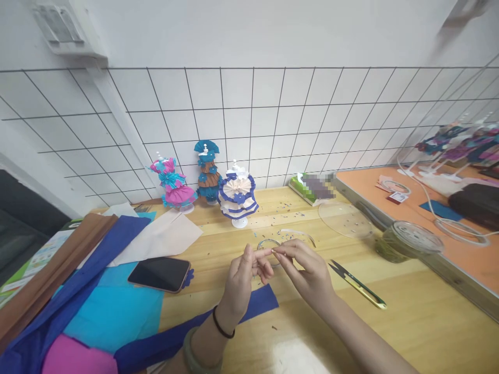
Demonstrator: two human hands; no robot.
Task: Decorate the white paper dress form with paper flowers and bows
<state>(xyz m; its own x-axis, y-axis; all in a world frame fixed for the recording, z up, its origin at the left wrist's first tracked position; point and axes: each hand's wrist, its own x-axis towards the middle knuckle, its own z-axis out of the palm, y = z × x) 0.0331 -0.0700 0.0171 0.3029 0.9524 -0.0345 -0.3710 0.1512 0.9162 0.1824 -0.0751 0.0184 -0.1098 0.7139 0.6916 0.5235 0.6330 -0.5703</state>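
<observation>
Over the middle of the table (312, 332), the two hands meet at fingertips. The right hand (310, 267) comes from the right side; its grip is narrow, thumb and first finger pinching what seems to be a tiny pale piece (273, 251), too small for me to name. This piece is exactly at the end of the left first finger, so both hands are equally near to it, and its long axis I cannot tell. The left hand (240, 275) points its first finger to the right, with the thumb raised; whether its grip also holds something, I cannot tell. Just behind the fingertips is a ring (267, 241), partly hidden. Under the left arm lies a dark blue strip (263, 303), long axis running from lower left to upper right. Beside the right hand, the snips (357, 281) have their points toward it.
</observation>
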